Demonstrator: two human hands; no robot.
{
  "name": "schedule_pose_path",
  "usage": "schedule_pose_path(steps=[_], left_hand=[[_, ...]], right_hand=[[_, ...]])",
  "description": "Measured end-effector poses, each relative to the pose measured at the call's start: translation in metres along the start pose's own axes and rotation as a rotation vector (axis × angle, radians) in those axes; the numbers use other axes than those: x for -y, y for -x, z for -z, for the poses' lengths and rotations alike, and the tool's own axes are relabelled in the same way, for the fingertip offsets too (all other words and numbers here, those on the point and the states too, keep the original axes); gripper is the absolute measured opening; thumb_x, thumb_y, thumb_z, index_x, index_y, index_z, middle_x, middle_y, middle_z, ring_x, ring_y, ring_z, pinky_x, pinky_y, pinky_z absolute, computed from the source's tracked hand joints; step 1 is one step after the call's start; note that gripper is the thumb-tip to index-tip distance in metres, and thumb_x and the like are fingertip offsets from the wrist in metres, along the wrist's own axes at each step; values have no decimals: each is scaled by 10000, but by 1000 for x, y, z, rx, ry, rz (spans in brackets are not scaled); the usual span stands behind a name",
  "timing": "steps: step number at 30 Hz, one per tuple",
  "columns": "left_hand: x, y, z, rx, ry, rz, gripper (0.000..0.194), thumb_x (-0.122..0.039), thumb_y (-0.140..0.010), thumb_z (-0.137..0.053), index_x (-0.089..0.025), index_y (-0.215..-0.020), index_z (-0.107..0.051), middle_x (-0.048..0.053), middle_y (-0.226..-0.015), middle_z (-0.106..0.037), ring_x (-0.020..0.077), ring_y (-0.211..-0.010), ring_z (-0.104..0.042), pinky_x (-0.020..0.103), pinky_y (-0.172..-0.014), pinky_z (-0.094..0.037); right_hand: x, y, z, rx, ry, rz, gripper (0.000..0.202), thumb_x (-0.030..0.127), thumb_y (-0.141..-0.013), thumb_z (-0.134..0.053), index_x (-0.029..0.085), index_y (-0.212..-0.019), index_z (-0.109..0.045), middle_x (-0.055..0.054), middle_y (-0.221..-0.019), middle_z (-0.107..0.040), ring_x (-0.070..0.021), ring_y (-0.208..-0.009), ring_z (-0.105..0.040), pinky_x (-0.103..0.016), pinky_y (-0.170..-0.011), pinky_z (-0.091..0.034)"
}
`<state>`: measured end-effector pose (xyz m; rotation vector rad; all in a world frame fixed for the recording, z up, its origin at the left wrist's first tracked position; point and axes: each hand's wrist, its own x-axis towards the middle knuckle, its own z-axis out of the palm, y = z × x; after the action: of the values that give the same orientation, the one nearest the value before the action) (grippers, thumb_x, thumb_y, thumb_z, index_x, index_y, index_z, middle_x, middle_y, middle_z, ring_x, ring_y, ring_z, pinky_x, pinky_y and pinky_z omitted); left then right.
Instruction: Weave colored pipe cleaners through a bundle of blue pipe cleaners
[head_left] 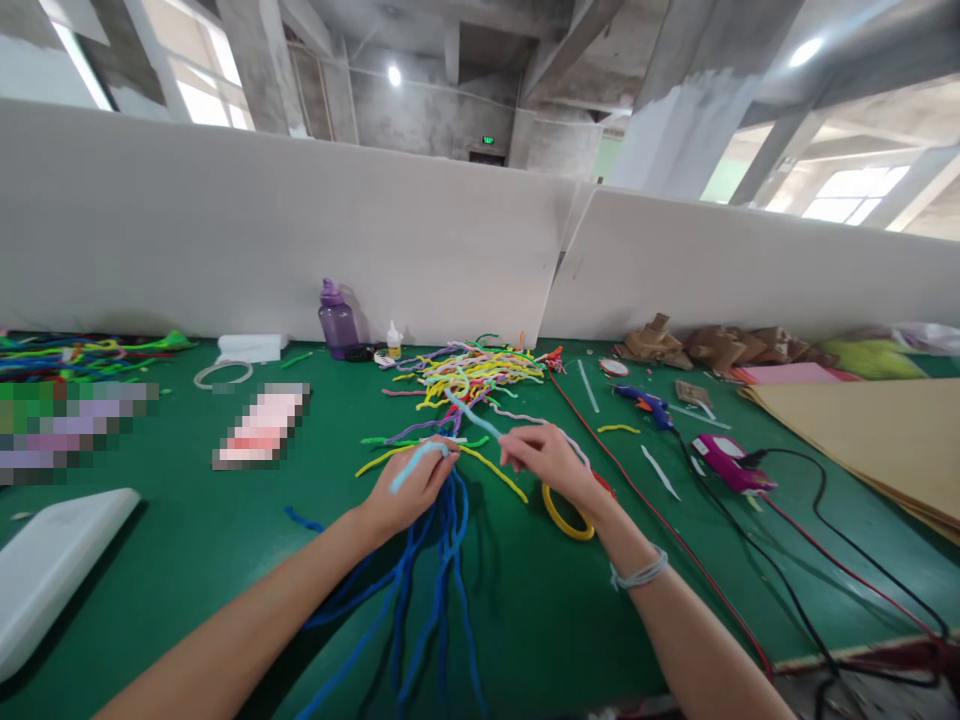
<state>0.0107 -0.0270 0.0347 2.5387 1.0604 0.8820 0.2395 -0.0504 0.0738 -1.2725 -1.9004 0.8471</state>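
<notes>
My left hand (409, 488) is closed, its fingertips pinching at the top of a bunch of dark blue pipe cleaners (442, 560) whose long ends spread down over the table. A light blue pipe cleaner (412, 467) lies across the back of that hand. To its right, my right hand (546, 460) is closed on a light blue length (480, 418) that runs up and left toward the pile. Whether both light blue parts are one piece, I cannot tell. Yellow (499, 475) and green pipe cleaners (375, 441) lie around my left fingertips.
A heap of mixed pipe cleaners (480, 375) lies ahead. Behind it stand a purple bottle (339, 325) and a small glue bottle (393, 342). A yellow ring (562, 515) rests under my right wrist. At right are a blue glue gun (646, 405), a magenta device (731, 463) and cables.
</notes>
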Motion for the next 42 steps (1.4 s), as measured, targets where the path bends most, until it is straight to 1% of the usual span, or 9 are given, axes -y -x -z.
schedule_pose_path(steps=[4,8,12,15,19,22,30,38,42], left_hand=[[2,-1,-1,-7,86,50,321,-335,-980,-297,-164,-994,-569,29,-764,-614,165,-695,-585,277,-672,-468],[5,-2,-3,11,169,56,336,-353,-980,-306,-168,-1010,-585,7,-734,-611,142,-641,-570,258,-657,-461],[8,-2,-5,16,232,76,364,-349,-992,-266,-161,-1042,-575,11,-771,-621,131,-639,-571,243,-643,-462],[7,-3,-1,56,250,43,353,-364,-981,-311,-170,-1018,-603,19,-799,-640,138,-689,-582,247,-686,-464],[4,-3,5,185,187,-120,380,-364,-979,-312,-174,-974,-641,44,-891,-664,159,-817,-593,268,-780,-445],[3,-2,9,252,163,-176,415,-354,-983,-279,-160,-930,-641,50,-876,-668,158,-811,-596,260,-758,-437],[20,-4,17,357,57,-95,283,-382,-880,-517,-171,-756,-661,-9,-604,-607,104,-526,-506,209,-520,-328],[28,-7,24,380,40,-76,312,-423,-867,-541,-164,-756,-673,-6,-636,-631,108,-561,-533,206,-535,-337],[28,-7,25,387,19,-75,399,-403,-918,-464,-156,-648,-622,-8,-595,-602,109,-570,-521,212,-578,-340]], right_hand=[[5,5,-8,258,120,125,393,391,-899,-471,162,-645,-665,5,-614,-596,-113,-585,-510,-211,-570,-357],[-1,5,-18,290,436,203,333,366,-892,-511,184,-681,-694,-7,-680,-651,-131,-651,-540,-230,-610,-324],[-6,5,-21,358,584,183,277,397,-881,-534,226,-766,-719,-18,-744,-694,-166,-730,-598,-238,-612,-314],[-6,6,-24,340,702,149,319,437,-889,-508,227,-773,-719,-44,-742,-699,-189,-724,-619,-245,-590,-318],[-6,5,-26,285,811,103,380,453,-922,-440,218,-799,-712,-74,-783,-706,-210,-720,-645,-246,-572,-340],[-7,4,-27,293,855,65,389,459,-928,-428,212,-808,-703,-88,-795,-708,-234,-747,-663,-247,-567,-355],[-5,6,-29,265,871,12,423,534,-921,-404,207,-853,-663,-89,-793,-695,-248,-781,-670,-254,-610,-394],[-9,4,-31,253,871,8,355,486,-937,-409,234,-883,-654,-70,-794,-699,-231,-754,-669,-245,-597,-381],[-7,4,-33,245,882,25,341,473,-939,-412,239,-878,-653,-67,-788,-702,-242,-747,-675,-249,-575,-373]])
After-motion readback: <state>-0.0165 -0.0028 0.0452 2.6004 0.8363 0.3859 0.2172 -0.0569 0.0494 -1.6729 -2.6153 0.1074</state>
